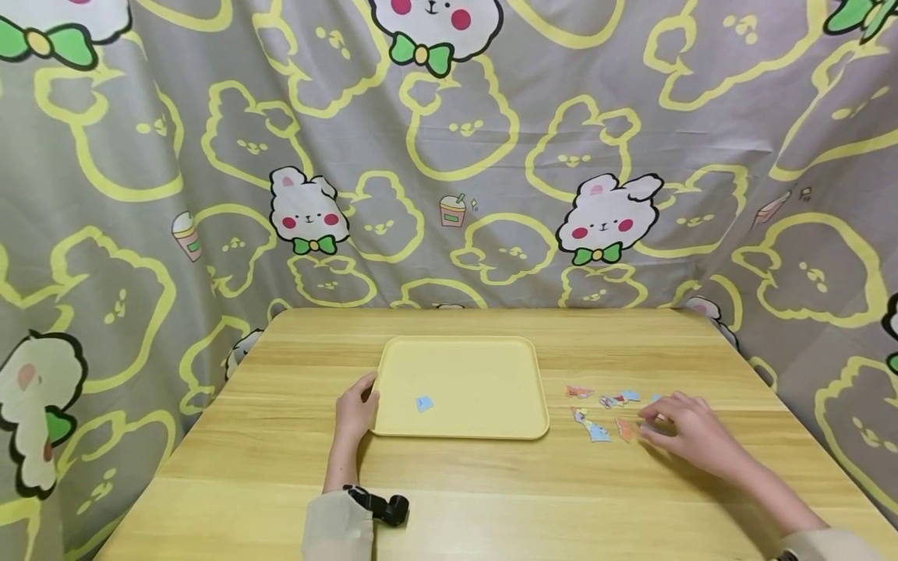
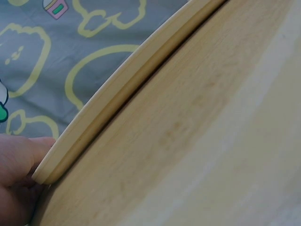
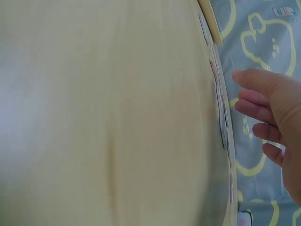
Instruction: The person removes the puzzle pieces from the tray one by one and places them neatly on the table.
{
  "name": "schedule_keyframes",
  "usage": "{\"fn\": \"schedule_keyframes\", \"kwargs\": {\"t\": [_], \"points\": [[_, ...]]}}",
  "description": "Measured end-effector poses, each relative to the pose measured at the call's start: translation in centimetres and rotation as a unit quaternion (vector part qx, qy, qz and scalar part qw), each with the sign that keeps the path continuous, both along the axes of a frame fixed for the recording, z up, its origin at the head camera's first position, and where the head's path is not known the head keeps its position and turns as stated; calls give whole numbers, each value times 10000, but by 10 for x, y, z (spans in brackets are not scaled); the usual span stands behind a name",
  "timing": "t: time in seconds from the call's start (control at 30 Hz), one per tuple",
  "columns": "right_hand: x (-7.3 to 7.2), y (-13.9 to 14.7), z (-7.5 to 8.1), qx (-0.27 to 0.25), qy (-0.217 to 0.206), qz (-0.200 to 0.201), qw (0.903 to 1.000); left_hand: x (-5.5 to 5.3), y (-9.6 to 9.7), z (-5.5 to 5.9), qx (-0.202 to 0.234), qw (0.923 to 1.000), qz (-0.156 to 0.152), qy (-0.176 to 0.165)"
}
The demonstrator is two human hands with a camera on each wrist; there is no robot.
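Observation:
A pale yellow tray [image 1: 459, 386] lies on the table, one small blue jigsaw piece [image 1: 424, 403] on its left part. My left hand [image 1: 356, 407] holds the tray's left rim; in the left wrist view, the fingers [image 2: 21, 157] meet the tray's edge [image 2: 108, 94]. To the right of the tray, my right hand [image 1: 684, 432] is over the right end of a loose group of puzzle pieces. Among them are an orange piece [image 1: 624, 428] and blue-and-yellow pieces [image 1: 598, 432]. In the right wrist view its loosely bent fingers [image 3: 256, 111] have nothing between them.
The wooden table [image 1: 449, 499] has its far edge against a grey patterned curtain [image 1: 449, 156], which also hangs at both sides. A black wrist camera [image 1: 389, 508] sits on the left forearm, low over the table.

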State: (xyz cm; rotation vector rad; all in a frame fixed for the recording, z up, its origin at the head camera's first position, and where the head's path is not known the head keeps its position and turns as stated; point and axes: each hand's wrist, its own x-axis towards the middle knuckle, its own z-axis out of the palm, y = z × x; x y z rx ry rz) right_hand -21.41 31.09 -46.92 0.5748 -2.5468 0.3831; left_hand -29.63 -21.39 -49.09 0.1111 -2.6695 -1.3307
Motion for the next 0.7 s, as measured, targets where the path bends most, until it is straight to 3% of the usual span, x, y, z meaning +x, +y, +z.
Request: {"fn": "schedule_keyframes", "kwargs": {"t": [0.27, 0.7], "points": [[-10, -24, 4, -140, -3, 172, 9998, -1, 0, 1, -27, 10000, 77, 57], [-31, -62, -3, -321, 183, 787, 9962, 1, 0, 1, 101, 9999, -1, 106]]}}
